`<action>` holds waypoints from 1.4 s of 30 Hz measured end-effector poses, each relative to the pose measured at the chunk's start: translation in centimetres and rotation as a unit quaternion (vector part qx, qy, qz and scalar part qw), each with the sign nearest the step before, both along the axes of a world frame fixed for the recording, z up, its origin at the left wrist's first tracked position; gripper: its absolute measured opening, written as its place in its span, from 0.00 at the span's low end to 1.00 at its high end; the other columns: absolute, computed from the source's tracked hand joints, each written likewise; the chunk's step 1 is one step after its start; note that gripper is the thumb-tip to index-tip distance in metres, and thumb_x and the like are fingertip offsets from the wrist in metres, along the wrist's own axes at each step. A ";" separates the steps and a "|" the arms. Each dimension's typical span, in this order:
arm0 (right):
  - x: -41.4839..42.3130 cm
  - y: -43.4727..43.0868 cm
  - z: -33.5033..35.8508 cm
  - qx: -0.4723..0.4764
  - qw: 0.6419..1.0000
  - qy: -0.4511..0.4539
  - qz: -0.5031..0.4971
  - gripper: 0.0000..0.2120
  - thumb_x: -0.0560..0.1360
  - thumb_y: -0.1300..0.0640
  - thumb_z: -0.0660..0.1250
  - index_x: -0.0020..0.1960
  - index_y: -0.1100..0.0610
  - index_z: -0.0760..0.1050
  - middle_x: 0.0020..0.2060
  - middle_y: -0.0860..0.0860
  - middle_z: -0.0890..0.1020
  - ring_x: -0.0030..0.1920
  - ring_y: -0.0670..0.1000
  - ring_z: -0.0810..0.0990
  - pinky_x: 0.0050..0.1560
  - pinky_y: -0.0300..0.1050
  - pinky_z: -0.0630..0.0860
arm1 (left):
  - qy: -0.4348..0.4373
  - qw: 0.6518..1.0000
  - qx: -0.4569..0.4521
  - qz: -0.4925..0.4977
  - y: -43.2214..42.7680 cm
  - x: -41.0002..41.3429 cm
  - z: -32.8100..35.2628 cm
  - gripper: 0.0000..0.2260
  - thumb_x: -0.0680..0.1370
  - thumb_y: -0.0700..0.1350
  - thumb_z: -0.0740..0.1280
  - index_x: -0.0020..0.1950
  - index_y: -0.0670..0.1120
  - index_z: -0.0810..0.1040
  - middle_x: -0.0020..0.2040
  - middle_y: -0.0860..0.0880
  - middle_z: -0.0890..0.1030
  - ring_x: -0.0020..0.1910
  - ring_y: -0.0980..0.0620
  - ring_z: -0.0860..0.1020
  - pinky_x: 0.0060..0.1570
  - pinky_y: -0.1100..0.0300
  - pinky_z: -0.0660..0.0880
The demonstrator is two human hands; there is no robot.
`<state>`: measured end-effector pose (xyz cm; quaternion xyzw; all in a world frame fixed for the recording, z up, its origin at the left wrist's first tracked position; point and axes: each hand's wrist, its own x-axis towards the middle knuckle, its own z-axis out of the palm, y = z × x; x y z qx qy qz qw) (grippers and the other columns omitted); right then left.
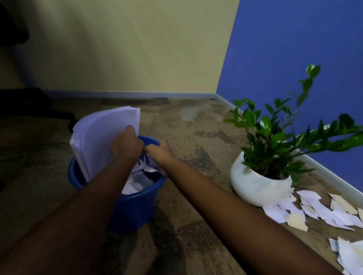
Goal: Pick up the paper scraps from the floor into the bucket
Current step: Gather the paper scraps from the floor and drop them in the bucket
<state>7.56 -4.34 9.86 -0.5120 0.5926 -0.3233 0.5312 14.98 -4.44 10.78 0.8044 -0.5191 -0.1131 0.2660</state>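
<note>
Both hands are over the bucket (pixel 132 206). The left hand (pixel 126 145) has its grip closed on a stack of sheets (pixel 101 138); the right hand (pixel 160 152) is clenched on scraps at the rim. The bucket is part filled, but many scraps (pixel 319 210) are on the floor by the plant pot (pixel 257 186), so plenty is left.

One head-worn wide-angle view only, looking forward and down from above, close over both outstretched forearms toward the bucket (pixel 132 206), floor (pixel 197 142) and room corner beyond; edges visibly bowed.
</note>
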 end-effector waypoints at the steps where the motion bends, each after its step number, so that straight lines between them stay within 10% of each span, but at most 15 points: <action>1: -0.1 -0.1 0.0 0.003 1.000 -0.009 0.001 0.32 0.65 0.56 0.66 0.68 0.59 0.65 0.60 0.59 0.77 0.56 0.60 0.78 0.58 0.56 0.77 | 0.006 1.000 -0.018 0.006 0.1 -0.2 0.3 0.16 0.79 0.39 0.60 0.68 0.39 0.68 0.62 0.37 0.75 0.61 0.40 0.74 0.58 0.48 0.72; 11: -6.9 0.1 0.9 -0.097 0.995 -0.014 -0.001 0.06 0.75 0.62 0.63 0.47 0.53 0.76 0.46 0.56 0.80 0.44 0.52 0.76 0.51 0.49 0.76 | -0.034 0.995 -0.057 -0.078 1.0 -5.9 1.3 0.14 0.78 0.39 0.61 0.64 0.41 0.72 0.58 0.39 0.79 0.57 0.40 0.77 0.54 0.50 0.74; 18: -19.1 2.5 -0.6 -0.113 0.984 0.139 0.020 0.12 0.75 0.61 0.64 0.33 0.51 0.71 0.36 0.53 0.77 0.40 0.53 0.74 0.44 0.47 0.71 | -0.153 0.959 0.003 -0.239 3.1 -16.3 0.1 0.12 0.78 0.44 0.62 0.59 0.44 0.77 0.57 0.42 0.81 0.58 0.42 0.79 0.56 0.52 0.75; 22: -26.7 3.8 -1.9 -0.107 0.969 0.220 0.028 0.07 0.74 0.67 0.62 0.44 0.68 0.77 0.34 0.53 0.75 0.42 0.52 0.72 0.46 0.43 0.68 | -0.231 0.916 0.019 -0.328 4.2 -22.6 -1.5 0.13 0.80 0.43 0.57 0.62 0.45 0.75 0.61 0.43 0.78 0.60 0.43 0.78 0.57 0.52 0.73; 35: -44.3 7.5 -10.0 -0.024 0.934 0.354 -0.046 0.09 0.72 0.63 0.61 0.39 0.56 0.79 0.46 0.54 0.82 0.47 0.53 0.78 0.44 0.40 0.70 | -0.138 0.887 0.123 -0.423 5.5 -36.0 -11.2 0.15 0.80 0.46 0.58 0.64 0.43 0.73 0.65 0.44 0.76 0.64 0.45 0.75 0.62 0.54 0.72; 38: -47.2 8.8 -12.5 -0.021 0.920 0.386 -0.066 0.13 0.73 0.61 0.60 0.30 0.56 0.72 0.33 0.54 0.79 0.39 0.54 0.77 0.35 0.40 0.70 | -0.097 0.883 0.155 -0.432 6.2 -38.1 -13.0 0.15 0.81 0.44 0.56 0.66 0.42 0.71 0.66 0.43 0.73 0.66 0.45 0.73 0.63 0.53 0.70; 42: -51.5 10.8 -15.2 0.057 0.886 0.447 -0.105 0.12 0.75 0.60 0.63 0.58 0.58 0.76 0.56 0.58 0.79 0.55 0.57 0.80 0.39 0.35 0.77 | -0.044 0.879 0.190 -0.435 7.2 -41.4 -14.9 0.16 0.78 0.42 0.60 0.65 0.40 0.72 0.64 0.41 0.76 0.63 0.42 0.75 0.61 0.53 0.72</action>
